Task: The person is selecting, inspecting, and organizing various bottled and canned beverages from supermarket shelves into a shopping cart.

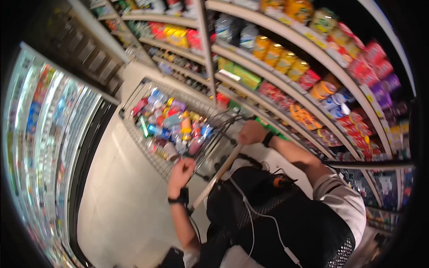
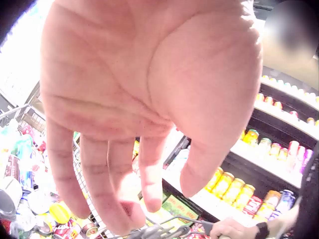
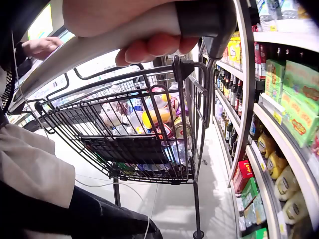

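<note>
A wire shopping cart (image 1: pixel 154 163) full of mixed bottles, cans and packets (image 1: pixel 176 123) stands in front of the person. The right hand (image 1: pixel 252 132) grips the cart's pale handle bar (image 1: pixel 219 176) near its right end; in the right wrist view its fingers (image 3: pixel 162 45) curl under the bar (image 3: pixel 107 47). My left hand (image 1: pixel 182 173) is raised beside the cart basket, off the bar. In the left wrist view that hand (image 2: pixel 144 99) shows its palm, with fingers loosely bent and nothing held.
Shelves (image 1: pixel 286 67) of jars, bottles and packets run along the right. On the left stands a lit display case (image 1: pixel 53 116) with a dark lower edge. Pale floor (image 1: pixel 111 192) lies between. A white cable (image 1: pixel 250 210) hangs over the person's dark mesh garment.
</note>
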The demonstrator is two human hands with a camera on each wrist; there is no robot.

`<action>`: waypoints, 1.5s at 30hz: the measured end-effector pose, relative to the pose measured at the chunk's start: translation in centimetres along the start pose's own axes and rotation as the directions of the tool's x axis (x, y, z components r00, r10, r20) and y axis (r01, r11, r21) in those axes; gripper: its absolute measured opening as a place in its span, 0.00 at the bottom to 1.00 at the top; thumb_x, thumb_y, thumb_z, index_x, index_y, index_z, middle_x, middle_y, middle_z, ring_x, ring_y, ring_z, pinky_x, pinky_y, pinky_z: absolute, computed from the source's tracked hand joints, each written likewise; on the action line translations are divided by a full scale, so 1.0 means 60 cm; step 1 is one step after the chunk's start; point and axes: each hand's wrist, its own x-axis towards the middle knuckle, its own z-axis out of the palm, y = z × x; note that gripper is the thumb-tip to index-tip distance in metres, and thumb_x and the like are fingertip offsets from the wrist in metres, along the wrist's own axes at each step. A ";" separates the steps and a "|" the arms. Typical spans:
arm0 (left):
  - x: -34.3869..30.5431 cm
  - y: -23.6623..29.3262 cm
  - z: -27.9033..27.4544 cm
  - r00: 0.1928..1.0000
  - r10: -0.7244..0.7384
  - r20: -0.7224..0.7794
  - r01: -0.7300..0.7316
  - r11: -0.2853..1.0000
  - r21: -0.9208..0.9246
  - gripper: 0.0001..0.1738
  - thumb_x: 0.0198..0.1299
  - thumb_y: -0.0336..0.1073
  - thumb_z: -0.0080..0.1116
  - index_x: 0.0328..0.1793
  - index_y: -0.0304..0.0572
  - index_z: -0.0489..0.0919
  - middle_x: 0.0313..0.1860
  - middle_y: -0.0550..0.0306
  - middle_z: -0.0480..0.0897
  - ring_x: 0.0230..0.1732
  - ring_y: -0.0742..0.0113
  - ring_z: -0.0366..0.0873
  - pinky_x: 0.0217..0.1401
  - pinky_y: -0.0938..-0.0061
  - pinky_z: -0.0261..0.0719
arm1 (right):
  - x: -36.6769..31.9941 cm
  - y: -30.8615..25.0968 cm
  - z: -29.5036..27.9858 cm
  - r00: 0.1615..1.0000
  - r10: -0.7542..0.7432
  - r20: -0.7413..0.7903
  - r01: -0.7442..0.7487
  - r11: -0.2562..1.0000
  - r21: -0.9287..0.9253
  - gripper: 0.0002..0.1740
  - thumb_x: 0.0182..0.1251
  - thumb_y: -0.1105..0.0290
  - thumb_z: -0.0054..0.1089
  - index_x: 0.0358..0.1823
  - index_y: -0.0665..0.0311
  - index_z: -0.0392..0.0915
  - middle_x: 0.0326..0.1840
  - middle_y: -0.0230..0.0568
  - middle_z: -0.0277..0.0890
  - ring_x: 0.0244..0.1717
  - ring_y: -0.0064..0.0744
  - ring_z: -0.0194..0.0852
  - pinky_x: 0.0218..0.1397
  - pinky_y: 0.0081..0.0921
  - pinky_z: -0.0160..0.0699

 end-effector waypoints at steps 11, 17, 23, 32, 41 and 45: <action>0.427 -0.332 -0.137 0.904 -0.355 -0.237 0.417 0.853 0.314 0.39 0.52 0.57 0.64 0.61 0.32 0.73 0.55 0.34 0.79 0.58 0.38 0.75 0.60 0.56 0.72 | 0.223 0.053 -0.037 0.987 -0.073 -0.144 0.095 0.983 0.154 0.19 0.54 0.56 0.61 0.10 0.54 0.69 0.11 0.36 0.69 0.17 0.43 0.71 0.26 0.35 0.67; 0.508 -0.440 -0.158 0.901 -0.326 -0.286 0.337 0.941 -0.012 0.39 0.54 0.54 0.68 0.53 0.20 0.71 0.50 0.31 0.79 0.52 0.45 0.78 0.56 0.59 0.74 | 0.292 0.108 -0.050 0.998 -0.053 -0.016 0.055 0.923 0.381 0.21 0.64 0.54 0.54 0.17 0.59 0.73 0.17 0.40 0.73 0.25 0.44 0.74 0.39 0.38 0.71; 0.656 -0.416 -0.241 0.545 -0.814 -0.201 0.787 0.580 -0.210 0.29 0.61 0.53 0.57 0.53 0.31 0.73 0.39 0.46 0.81 0.38 0.47 0.83 0.28 0.53 0.82 | 0.382 0.125 -0.048 0.994 -0.089 0.068 0.059 0.934 0.351 0.20 0.68 0.54 0.49 0.22 0.57 0.75 0.22 0.41 0.75 0.31 0.47 0.73 0.42 0.42 0.68; 0.661 -0.262 -0.431 0.878 -0.281 -0.387 0.474 0.621 0.624 0.32 0.59 0.54 0.55 0.54 0.27 0.75 0.48 0.29 0.80 0.52 0.36 0.78 0.57 0.53 0.75 | 0.442 0.135 -0.027 0.965 -0.054 0.256 -0.071 0.887 0.456 0.14 0.66 0.54 0.50 0.31 0.53 0.80 0.29 0.36 0.80 0.34 0.44 0.77 0.45 0.39 0.73; 0.509 0.222 -0.447 0.974 -0.022 -0.226 0.156 0.787 0.597 0.24 0.58 0.52 0.57 0.33 0.33 0.81 0.17 0.41 0.75 0.20 0.44 0.76 0.26 0.60 0.70 | 0.508 0.140 -0.092 0.914 -0.015 0.405 -0.291 0.673 0.680 0.25 0.59 0.51 0.62 0.51 0.61 0.79 0.49 0.47 0.81 0.49 0.45 0.79 0.53 0.33 0.76; 0.493 0.320 -0.400 0.968 0.090 -0.235 0.043 0.862 0.505 0.19 0.59 0.46 0.59 0.28 0.34 0.81 0.12 0.44 0.72 0.14 0.51 0.71 0.21 0.64 0.68 | 0.564 0.056 -0.268 0.979 -0.076 -0.189 0.175 0.792 0.586 0.49 0.53 0.49 0.71 0.71 0.65 0.57 0.65 0.53 0.67 0.62 0.50 0.70 0.65 0.35 0.68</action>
